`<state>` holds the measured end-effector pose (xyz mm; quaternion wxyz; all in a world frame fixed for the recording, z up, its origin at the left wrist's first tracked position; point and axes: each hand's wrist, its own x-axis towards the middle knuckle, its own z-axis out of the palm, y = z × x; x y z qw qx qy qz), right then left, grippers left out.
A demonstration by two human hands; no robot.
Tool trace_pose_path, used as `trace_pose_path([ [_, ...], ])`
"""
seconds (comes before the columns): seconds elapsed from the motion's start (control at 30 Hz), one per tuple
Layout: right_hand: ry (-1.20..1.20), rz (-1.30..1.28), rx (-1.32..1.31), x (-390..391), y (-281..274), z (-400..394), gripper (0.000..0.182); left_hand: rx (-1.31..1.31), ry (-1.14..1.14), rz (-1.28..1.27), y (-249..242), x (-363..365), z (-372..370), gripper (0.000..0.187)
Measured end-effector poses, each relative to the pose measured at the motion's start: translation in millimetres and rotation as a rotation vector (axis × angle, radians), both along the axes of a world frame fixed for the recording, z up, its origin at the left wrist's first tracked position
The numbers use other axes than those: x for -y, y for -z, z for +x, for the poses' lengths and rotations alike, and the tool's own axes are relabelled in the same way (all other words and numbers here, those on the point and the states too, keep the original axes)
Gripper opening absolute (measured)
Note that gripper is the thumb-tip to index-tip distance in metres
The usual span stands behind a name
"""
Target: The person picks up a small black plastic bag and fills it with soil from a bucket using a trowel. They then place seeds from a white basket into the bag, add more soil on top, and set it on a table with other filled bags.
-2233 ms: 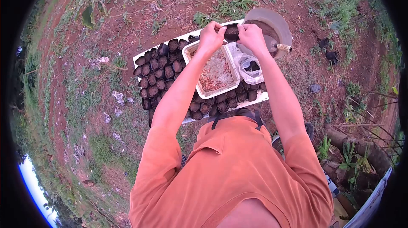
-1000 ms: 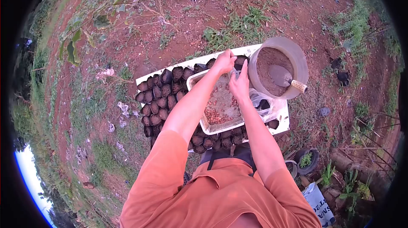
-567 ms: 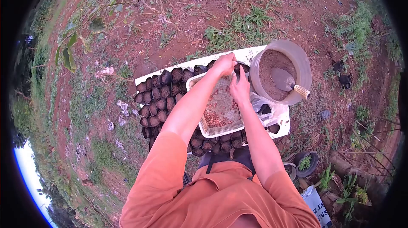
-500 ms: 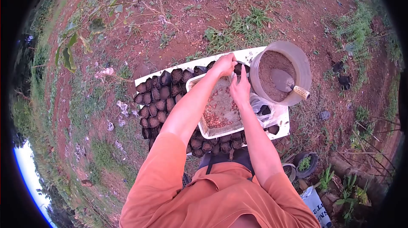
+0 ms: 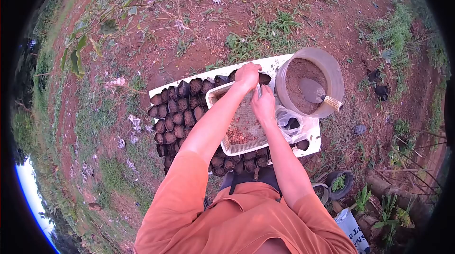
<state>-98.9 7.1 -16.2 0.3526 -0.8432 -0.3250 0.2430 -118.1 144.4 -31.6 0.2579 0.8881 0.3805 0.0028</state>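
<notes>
My left hand (image 5: 249,75) is closed at the far rim of a white plastic tray (image 5: 244,149), beside a black soil bag (image 5: 264,79); what its fingers grip is hidden. Just nearer, my right hand (image 5: 264,105) is closed around a slim grey tool (image 5: 258,91) that points away from me. The tray holds reddish seeds (image 5: 239,135) and greyish sandy material. Rows of small black bags filled with soil (image 5: 182,105) stand to the left and on the near side of the tray.
Right of the tray stands a translucent tub (image 5: 336,79) of soil with a trowel (image 5: 313,91) in it. Clear plastic bags (image 5: 296,131) lie on the white board (image 5: 313,133) under everything. Near right are a potted plant (image 5: 339,183) and a printed sack (image 5: 350,230).
My right hand has drawn slightly back toward me, and its outstretched finger has curled in. The slim grey tool now shows in it. My left hand stays near the same bag.
</notes>
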Motion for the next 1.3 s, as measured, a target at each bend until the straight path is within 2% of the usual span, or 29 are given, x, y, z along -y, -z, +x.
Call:
trace_pose_path([
  [0.07,0.078,0.062,0.023,0,7,0,0.048,-0.041,0.053,-0.04,-8,1,1,0.017],
  [0.17,0.13,0.11,0.061,0,16,0,0.047,-0.099,-0.06,-0.163,-7,1,5,0.018],
  [0.23,0.156,0.139,0.136,0,16,-2,0.044,0.029,-0.147,-0.2,-8,3,4,0.02],
  [0.3,0.186,0.168,0.208,1,18,-5,0.041,0.033,-0.125,-0.158,-7,1,2,0.019],
  [0.37,0.113,0.155,0.224,3,19,-6,0.04,0.038,-0.101,-0.118,-6,-3,-1,0.019],
  [0.57,0.046,0.072,-0.045,7,4,-1,0.039,-0.068,-0.116,-0.105,-9,-6,-2,0.019],
  [0.67,0.159,0.075,0.01,4,-6,-3,0.043,-0.09,-0.097,-0.1,-17,-4,-2,0.018],
  [0.8,0.142,0.118,-0.014,1,-9,-3,0.048,-0.133,-0.093,-0.089,-28,2,-2,0.02],
  [0.9,0.129,0.049,0.072,3,-8,-9,0.05,-0.069,-0.115,-0.005,-28,7,-5,0.024],
  [1.0,0.1,0.133,0.188,13,-13,-19,0.049,0.05,-0.126,0.0,-30,13,-13,0.023],
  [1.07,-0.016,0.22,0.208,24,-29,-29,0.045,0.369,-0.215,-0.062,-20,21,-24,0.019],
  [1.1,-0.019,0.229,0.213,28,-33,-32,0.045,0.375,-0.216,-0.053,-22,26,-30,0.019],
  [1.17,-0.121,0.321,0.267,39,-40,-37,0.035,0.546,-0.293,-0.164,-30,45,-46,0.023],
  [1.23,-0.148,0.296,0.185,56,-56,-41,0.028,0.578,-0.335,-0.235,-53,69,-62,0.026],
  [1.3,-0.161,0.261,0.096,77,-66,-44,0.022,0.504,-0.426,-0.338,-63,94,-76,0.026],
])
